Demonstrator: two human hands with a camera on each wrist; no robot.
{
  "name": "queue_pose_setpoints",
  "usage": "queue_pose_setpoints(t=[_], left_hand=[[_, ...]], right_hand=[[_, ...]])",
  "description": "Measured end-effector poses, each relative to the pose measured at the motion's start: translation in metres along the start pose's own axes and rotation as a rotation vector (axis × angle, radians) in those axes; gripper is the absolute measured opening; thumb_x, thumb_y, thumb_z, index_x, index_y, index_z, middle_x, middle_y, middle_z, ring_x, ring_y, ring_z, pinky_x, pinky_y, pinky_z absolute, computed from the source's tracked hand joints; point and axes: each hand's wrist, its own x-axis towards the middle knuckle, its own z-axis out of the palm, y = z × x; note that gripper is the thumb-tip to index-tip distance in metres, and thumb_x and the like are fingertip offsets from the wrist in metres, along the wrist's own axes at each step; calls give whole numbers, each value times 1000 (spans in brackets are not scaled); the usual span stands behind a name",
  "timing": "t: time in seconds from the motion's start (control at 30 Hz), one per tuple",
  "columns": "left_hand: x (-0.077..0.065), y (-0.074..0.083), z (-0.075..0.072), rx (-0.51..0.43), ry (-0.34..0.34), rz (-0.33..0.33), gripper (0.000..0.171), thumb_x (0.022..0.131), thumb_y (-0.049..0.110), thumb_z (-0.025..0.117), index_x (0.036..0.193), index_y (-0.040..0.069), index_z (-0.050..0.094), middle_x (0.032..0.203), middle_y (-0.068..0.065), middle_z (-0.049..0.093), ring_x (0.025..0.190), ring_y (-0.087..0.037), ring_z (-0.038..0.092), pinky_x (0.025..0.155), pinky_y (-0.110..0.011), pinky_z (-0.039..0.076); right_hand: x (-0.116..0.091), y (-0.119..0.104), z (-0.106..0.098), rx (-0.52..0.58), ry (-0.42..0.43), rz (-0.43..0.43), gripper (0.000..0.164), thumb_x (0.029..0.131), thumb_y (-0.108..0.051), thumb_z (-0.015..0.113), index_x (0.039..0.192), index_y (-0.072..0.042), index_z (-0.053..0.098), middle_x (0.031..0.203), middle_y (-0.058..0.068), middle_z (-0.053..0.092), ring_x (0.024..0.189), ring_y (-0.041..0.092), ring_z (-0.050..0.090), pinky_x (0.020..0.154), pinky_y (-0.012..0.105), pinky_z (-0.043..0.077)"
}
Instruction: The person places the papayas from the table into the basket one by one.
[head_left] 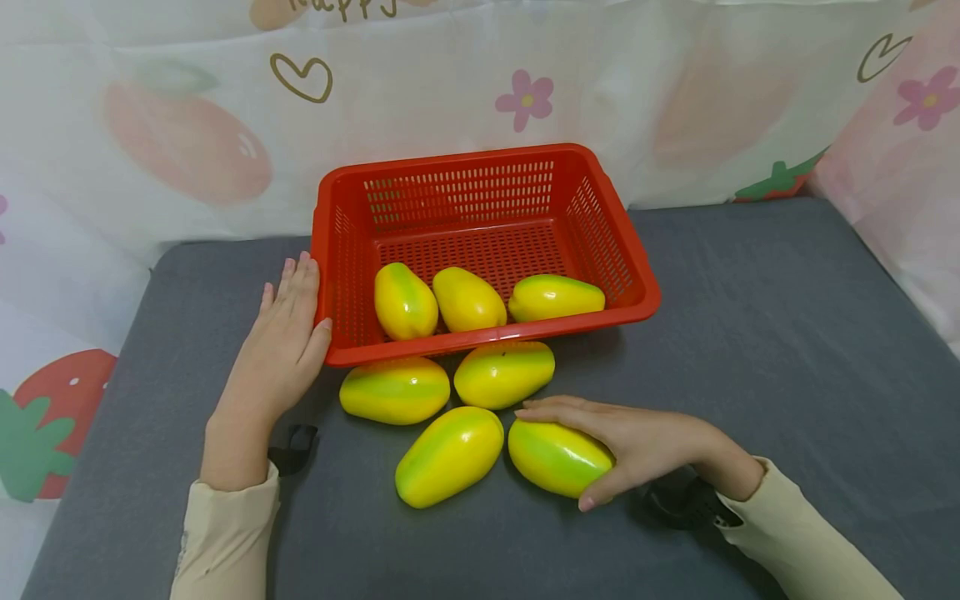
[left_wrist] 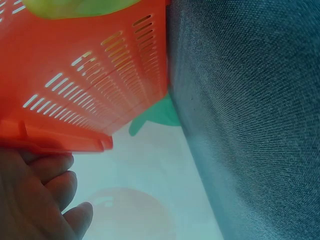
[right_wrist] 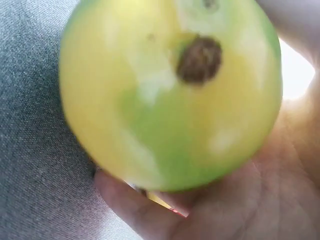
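A red plastic basket [head_left: 480, 335] with slotted walls holds three yellow-green papayas, the left one [head_left: 406, 302] lying near its left wall. My left hand [head_left: 277, 358] lies along the basket's left side, fingers extended and touching the rim. Its fingertips show beside the rim in the left wrist view. My right hand [head_left: 645, 437] grips a papaya [head_left: 555, 458] on the table, fingers over its top and thumb on the near side. The right wrist view shows this papaya's brown stem end [right_wrist: 200, 60] close up.
Three more papayas lie before the basket: one at the left [head_left: 395, 392], one under the front rim [head_left: 505, 375], one nearer me [head_left: 450, 457]. Grey cloth [head_left: 780, 333] covers the table. A printed curtain [head_left: 450, 75] hangs behind it.
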Motion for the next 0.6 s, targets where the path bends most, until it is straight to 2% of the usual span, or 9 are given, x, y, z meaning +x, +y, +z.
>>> queue_pose_setpoints(t=[0.13,0.33,0.6], left_hand=[[0,0,0,2,-1,-1,63,98,24,32,151,1,6,157,-13,4,144,-26,0,115,-46,1],[0,0,-1,-7,-6,0,63,98,23,32,150,1,5,157,-13,3,144,-27,0,115,-46,0],[0,0,-2,-9,-7,4,64,97,22,33,150,1,6,157,-15,6,144,-28,0,115,-46,0]], right_hand=[[0,0,0,-2,-6,5,89,80,-28,75,151,-22,20,153,4,23,137,20,26,108,44,29],[-1,-1,-1,-21,-5,4,92,78,-22,76,151,-16,19,153,3,24,136,19,28,108,41,29],[-2,-1,-2,-48,-16,-43,90,77,-15,75,150,-18,22,153,8,24,136,20,28,107,40,30]])
